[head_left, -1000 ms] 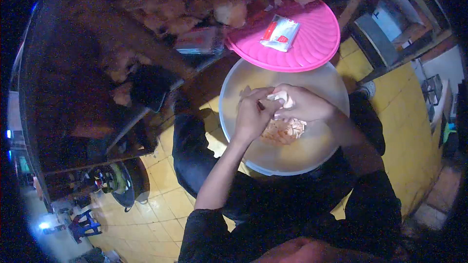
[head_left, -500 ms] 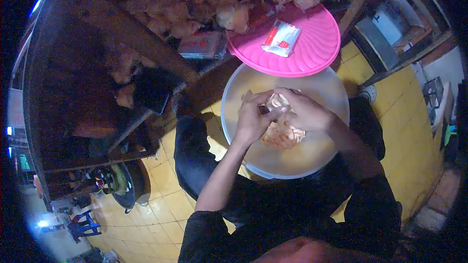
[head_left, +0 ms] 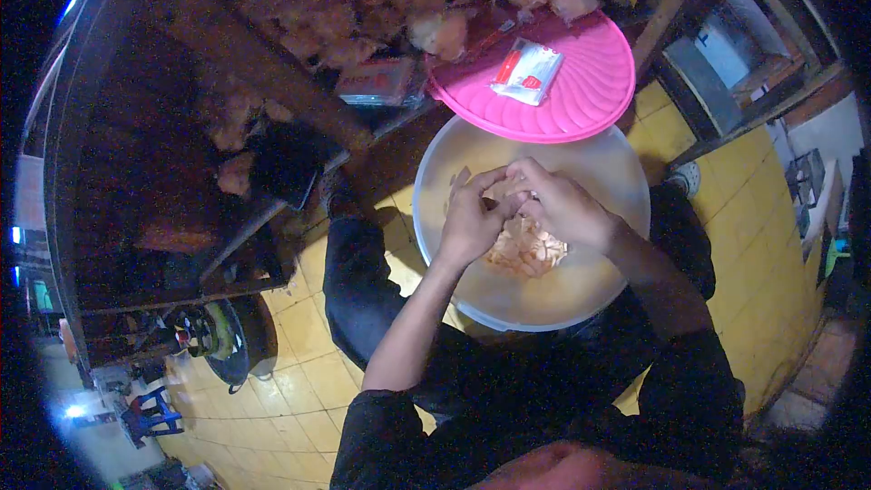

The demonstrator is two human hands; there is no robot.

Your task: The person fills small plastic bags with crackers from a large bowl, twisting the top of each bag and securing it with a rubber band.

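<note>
A large translucent tub stands between the person's legs. At its bottom lies a heap of pale, thin pieces. Above the heap, my left hand and my right hand meet with bent fingers, the fingertips close together. Whatever lies between the fingers is too small and blurred to name. A pink fluted lid rests over the tub's far edge, with a white and red plastic packet on top.
Many filled clear bags pile up on the wooden surface beyond the tub. A stack of flat packs lies left of the lid. A dark pan is at lower left, with a blue stool farther off.
The whitish bundle seen between my hands before no longer shows there. My right fingers have curled and shifted slightly, while the tub and lid stay in place.
</note>
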